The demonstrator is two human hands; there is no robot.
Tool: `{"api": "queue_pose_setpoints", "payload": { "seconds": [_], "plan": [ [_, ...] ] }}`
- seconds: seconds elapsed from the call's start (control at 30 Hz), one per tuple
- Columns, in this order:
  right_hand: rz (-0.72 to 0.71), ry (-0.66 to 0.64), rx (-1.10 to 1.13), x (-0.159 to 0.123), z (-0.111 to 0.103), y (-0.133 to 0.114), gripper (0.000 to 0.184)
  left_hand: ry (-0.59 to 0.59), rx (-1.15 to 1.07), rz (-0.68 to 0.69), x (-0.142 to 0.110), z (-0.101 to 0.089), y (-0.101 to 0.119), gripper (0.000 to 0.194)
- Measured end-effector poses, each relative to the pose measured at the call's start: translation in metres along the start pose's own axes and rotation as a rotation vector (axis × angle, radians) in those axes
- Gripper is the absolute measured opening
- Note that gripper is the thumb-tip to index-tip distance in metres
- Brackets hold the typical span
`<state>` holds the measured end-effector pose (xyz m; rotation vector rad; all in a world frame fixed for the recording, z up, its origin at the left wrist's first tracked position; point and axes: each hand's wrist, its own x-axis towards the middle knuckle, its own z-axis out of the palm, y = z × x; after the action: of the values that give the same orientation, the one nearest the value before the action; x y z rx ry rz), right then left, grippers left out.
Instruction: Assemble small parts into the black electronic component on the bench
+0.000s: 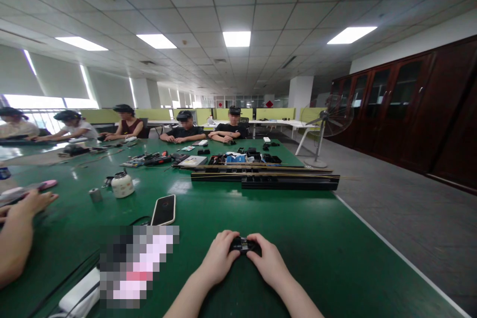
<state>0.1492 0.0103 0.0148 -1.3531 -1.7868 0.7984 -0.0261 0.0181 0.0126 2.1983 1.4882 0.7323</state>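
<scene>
Low over the green table (316,238), a small black part with a pale, shiny middle (244,244) sits between my two hands. Its exact kind is too small to make out. My left hand (220,257) grips its left end, thumb in front and fingers behind. On the other end, my right hand (267,258) is closed in the same way. Fingers cover both ends of the part. To the left of my hands lies a phone (164,210) with a light case.
Long black rails (290,182) with thin rods lie across the table ahead. A jar (122,185) and a metal cylinder (95,195) stand left. A white power strip (80,293) with cables lies near left. A neighbour's arm (17,238) reaches in. Several people sit beyond.
</scene>
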Motion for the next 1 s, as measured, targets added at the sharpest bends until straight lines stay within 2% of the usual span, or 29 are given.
{"api": "queue_pose_setpoints", "payload": {
  "seconds": [0.1, 0.3, 0.5, 0.7, 0.83, 1.0],
  "plan": [
    [-0.016, 0.021, -0.051, 0.002, 0.003, 0.004, 0.033, -0.001, -0.029, 0.017, 0.003, 0.002, -0.007, 0.042],
    [0.01, -0.037, -0.081, 0.006, -0.001, 0.002, 0.035, 0.003, -0.064, -0.038, 0.006, 0.008, -0.014, 0.051],
    [0.012, -0.058, -0.129, 0.011, 0.0, 0.0, 0.028, 0.01, -0.081, 0.013, 0.008, 0.009, -0.017, 0.039],
    [-0.007, -0.057, -0.144, 0.011, 0.0, 0.001, 0.022, -0.004, -0.09, 0.02, 0.008, 0.009, -0.019, 0.045],
    [-0.056, -0.061, -0.147, 0.009, 0.001, 0.0, 0.019, 0.008, -0.096, 0.045, 0.007, 0.009, -0.02, 0.037],
    [-0.07, -0.059, -0.13, 0.008, 0.002, 0.0, 0.017, 0.001, -0.087, 0.062, 0.007, 0.007, -0.018, 0.035]
  ]
}}
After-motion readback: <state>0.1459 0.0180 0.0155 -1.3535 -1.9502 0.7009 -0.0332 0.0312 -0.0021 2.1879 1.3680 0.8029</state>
